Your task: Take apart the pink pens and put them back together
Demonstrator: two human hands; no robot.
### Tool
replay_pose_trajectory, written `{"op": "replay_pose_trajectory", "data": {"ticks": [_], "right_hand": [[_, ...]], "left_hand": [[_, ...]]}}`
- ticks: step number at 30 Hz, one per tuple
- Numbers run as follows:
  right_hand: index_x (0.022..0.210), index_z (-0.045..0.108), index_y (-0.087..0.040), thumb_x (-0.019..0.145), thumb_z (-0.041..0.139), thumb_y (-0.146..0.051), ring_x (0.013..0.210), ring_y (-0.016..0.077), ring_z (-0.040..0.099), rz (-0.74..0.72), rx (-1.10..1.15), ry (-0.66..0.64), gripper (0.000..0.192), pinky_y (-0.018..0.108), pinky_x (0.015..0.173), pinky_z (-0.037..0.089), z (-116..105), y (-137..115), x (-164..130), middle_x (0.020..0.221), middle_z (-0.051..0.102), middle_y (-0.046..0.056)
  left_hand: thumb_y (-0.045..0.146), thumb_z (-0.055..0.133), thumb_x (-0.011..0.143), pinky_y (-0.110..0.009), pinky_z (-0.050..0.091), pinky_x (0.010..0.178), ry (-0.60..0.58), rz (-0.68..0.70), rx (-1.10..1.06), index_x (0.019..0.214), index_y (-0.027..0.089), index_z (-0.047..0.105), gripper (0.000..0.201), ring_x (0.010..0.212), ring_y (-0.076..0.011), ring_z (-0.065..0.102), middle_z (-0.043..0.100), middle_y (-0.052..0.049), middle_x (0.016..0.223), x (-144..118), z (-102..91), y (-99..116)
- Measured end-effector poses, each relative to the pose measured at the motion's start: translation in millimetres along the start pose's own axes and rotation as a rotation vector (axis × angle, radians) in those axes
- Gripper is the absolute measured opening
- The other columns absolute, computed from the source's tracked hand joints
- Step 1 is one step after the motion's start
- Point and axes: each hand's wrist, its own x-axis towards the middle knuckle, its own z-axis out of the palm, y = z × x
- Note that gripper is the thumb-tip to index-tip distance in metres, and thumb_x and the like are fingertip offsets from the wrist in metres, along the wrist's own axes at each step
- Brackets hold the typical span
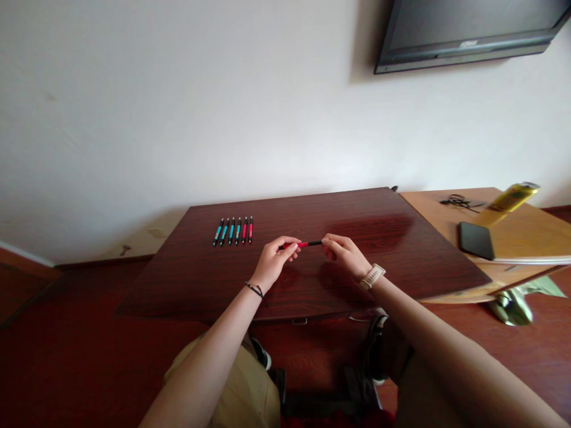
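A red and black pen is held level between my two hands above the dark wooden table. My left hand pinches its red barrel near the left end. The fingers of my right hand are closed round the black end on the right. To the left of my hands, several pens lie side by side in a row on the table: teal pens on the left, and a red pen beside another red pen at the right end.
A lighter wooden cabinet adjoins the table on the right. It carries a black phone, a coiled black cable and a yellow can. A wall-mounted television hangs above. Green fabric or plastic lies below the cabinet.
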Motion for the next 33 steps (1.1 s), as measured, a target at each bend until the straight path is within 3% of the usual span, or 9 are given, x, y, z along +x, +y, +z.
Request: {"op": "replay_pose_trajectory", "data": {"ticks": [8,15,22,26,29,31,33], "right_hand": [[0.065,0.044,-0.023,0.096,0.057,-0.055,0.056,0.0129,0.036,0.032,0.019,0.044,0.046,0.029,0.055,0.03,1.1,6.3,2.9,0.061,0.043,-0.004],[0.093,0.068,-0.021,0.094,0.065,-0.059,0.071,0.0158,0.057,-0.02,0.084,0.058,0.038,0.028,0.066,0.046,2.8,-0.4,0.9,0.081,0.068,0.001],[0.101,0.077,-0.02,0.095,0.063,-0.06,0.076,0.018,0.064,-0.03,0.069,0.116,0.043,0.032,0.072,0.052,1.8,5.7,2.5,0.094,0.076,0.007],[0.122,0.074,-0.023,0.101,0.052,-0.061,0.076,0.019,0.067,-0.056,0.032,0.125,0.049,0.034,0.074,0.056,4.6,4.2,1.7,0.105,0.077,0.008],[0.15,0.053,-0.025,0.101,0.055,-0.054,0.081,0.0212,0.072,-0.097,-0.012,0.13,0.056,0.038,0.079,0.059,7.9,1.6,-1.7,0.107,0.078,0.007],[0.151,0.05,-0.026,0.101,0.058,-0.048,0.091,0.0233,0.075,-0.122,-0.08,0.094,0.055,0.041,0.088,0.06,9.8,-1.0,-4.9,0.109,0.079,0.007],[0.143,0.059,-0.027,0.101,0.059,-0.043,0.11,0.0256,0.073,-0.156,-0.189,0.046,0.045,0.044,0.101,0.057,11.2,-4.6,-8.3,0.12,0.077,0.007]], "left_hand": [[0.04,0.074,0.091,-0.03,0.056,0.08,0.03,0.034,0.033,0.108,0.016,0.076,0.03,0.082,-0.0168,0.069,0.076,-0.008,0.095,-0.6,0.0,0.5],[0.038,0.073,0.09,-0.031,0.055,0.081,-0.088,-0.041,-0.034,0.111,0.014,0.072,0.032,0.085,-0.0188,0.072,0.077,-0.01,0.099,-2.4,7.0,-1.4],[0.041,0.07,0.094,-0.032,0.053,0.08,-0.202,-0.128,-0.081,0.114,0.014,0.068,0.034,0.084,-0.0208,0.075,0.08,-0.014,0.101,-5.1,16.8,-1.7],[0.044,0.072,0.093,-0.034,0.056,0.081,-0.195,-0.196,-0.193,0.113,0.014,0.066,0.037,0.089,-0.0234,0.076,0.08,-0.015,0.104,-5.7,21.2,-3.9],[0.046,0.074,0.092,-0.035,0.057,0.084,-0.182,-0.228,-0.254,0.113,0.015,0.065,0.039,0.095,-0.0249,0.077,0.079,-0.015,0.104,-5.8,23.0,-6.7],[0.046,0.074,0.091,-0.034,0.057,0.084,-0.17,-0.244,-0.268,0.115,0.016,0.066,0.04,0.097,-0.0247,0.076,0.079,-0.014,0.106,-5.7,23.4,-8.2],[0.046,0.076,0.09,-0.032,0.058,0.082,-0.147,-0.242,-0.268,0.115,0.017,0.067,0.04,0.098,-0.0238,0.075,0.078,-0.012,0.107,-5.5,23.4,-9.2]]}}
